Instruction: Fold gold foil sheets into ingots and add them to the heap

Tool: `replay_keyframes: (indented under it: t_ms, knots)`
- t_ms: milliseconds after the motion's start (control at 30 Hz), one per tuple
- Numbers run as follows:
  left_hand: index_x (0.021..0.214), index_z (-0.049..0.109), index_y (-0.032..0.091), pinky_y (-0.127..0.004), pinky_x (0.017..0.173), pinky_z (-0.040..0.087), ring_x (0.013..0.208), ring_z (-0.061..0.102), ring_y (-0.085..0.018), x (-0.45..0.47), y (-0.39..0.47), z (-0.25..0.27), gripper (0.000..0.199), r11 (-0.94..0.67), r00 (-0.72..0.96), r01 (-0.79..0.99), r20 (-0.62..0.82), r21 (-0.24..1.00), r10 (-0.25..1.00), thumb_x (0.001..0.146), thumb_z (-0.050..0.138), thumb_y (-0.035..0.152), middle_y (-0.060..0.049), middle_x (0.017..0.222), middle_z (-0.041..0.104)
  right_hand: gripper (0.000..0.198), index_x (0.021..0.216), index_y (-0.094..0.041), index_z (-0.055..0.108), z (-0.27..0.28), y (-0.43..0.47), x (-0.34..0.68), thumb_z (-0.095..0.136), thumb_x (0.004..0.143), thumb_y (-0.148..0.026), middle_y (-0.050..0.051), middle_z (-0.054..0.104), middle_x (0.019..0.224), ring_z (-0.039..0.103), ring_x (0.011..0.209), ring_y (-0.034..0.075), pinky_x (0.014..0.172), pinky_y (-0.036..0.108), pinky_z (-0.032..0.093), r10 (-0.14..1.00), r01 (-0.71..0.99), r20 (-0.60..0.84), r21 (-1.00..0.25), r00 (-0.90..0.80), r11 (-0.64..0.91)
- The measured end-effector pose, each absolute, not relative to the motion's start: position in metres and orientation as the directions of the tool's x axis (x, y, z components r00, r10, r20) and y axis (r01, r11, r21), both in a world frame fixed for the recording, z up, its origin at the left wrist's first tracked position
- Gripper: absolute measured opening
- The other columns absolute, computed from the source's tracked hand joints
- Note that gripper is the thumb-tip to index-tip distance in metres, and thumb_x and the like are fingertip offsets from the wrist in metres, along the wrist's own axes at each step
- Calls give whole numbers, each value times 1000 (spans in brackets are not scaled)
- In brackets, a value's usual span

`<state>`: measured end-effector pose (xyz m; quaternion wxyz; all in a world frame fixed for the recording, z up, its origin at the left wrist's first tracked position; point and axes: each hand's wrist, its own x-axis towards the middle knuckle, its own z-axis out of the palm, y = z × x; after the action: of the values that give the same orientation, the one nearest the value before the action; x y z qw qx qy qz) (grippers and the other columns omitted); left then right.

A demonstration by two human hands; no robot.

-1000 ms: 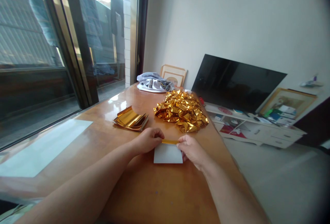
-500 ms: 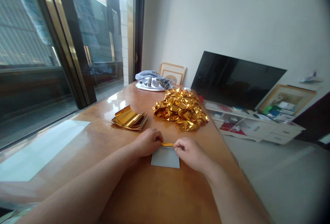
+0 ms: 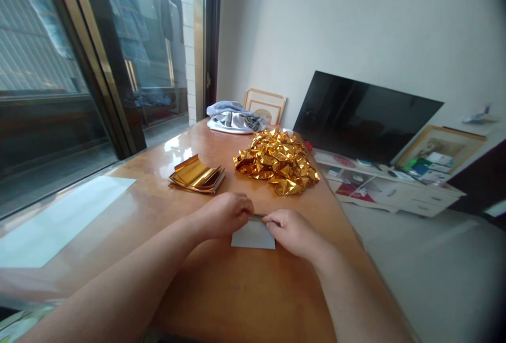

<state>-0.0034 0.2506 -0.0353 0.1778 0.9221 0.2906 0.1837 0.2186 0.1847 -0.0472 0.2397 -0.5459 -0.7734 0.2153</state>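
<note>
A sheet of gold foil paper point(image 3: 253, 235), its pale back facing up, lies on the wooden table point(image 3: 245, 290) in front of me. My left hand point(image 3: 231, 215) pinches the left part of its far edge. At the right part of that edge, the fingers of my right hand point(image 3: 288, 231) are closed on it too. Between my fingertips the far edge looks rolled or folded over. Beyond my left hand sits a stack of gold foil sheets point(image 3: 195, 174), the top ones curling. A heap of folded gold foil pieces point(image 3: 279, 161) lies beyond my right hand.
Folded light-coloured cloth point(image 3: 233, 117) rests at the table's far end, near framed pictures point(image 3: 265, 103). A pale sheet point(image 3: 75, 216) lies along the left side by the glass door. To the right, a television point(image 3: 363, 116) stands above a white cabinet point(image 3: 411, 198).
The far edge, which showed a yellow-gold strip between my fingers, now looks darker and thinner there. Both hands have drawn slightly closer together. The view has shifted slightly.
</note>
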Motion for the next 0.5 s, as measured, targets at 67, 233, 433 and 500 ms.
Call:
replay_keyframes:
  t_ms: [67,233,433,500]
  knots:
    - [92,73,21,-24,72,45,81,63,-17,-2,244,-30,29,-797,815,430,197,423,545,79,50,9,-3,89,70,22,72,-25,75,-47,185,219,56,84,-27,0,73,70,62,67,20,63,26,42,953,730,114,-619,-281,289]
    - [90,73,21,-25,74,47,82,64,-18,-1,237,-26,27,-814,825,478,148,331,545,82,50,11,-5,90,68,22,82,-23,77,-44,184,220,55,86,-26,2,73,72,63,71,20,66,26,43,952,733,39,-628,-304,260]
    - [81,72,20,-26,77,48,82,63,-18,-3,238,-23,21,-814,833,516,68,267,549,83,51,13,-6,90,65,23,93,-22,76,-40,183,222,55,88,-27,2,73,80,62,73,19,69,26,44,939,738,-12,-621,-344,263]
    - [80,71,19,-26,78,48,81,63,-18,-4,238,-22,21,-827,849,494,57,270,526,85,52,15,-6,90,65,21,96,-21,74,-38,182,225,57,88,-29,2,71,80,61,72,18,68,26,43,936,732,-39,-635,-349,246]
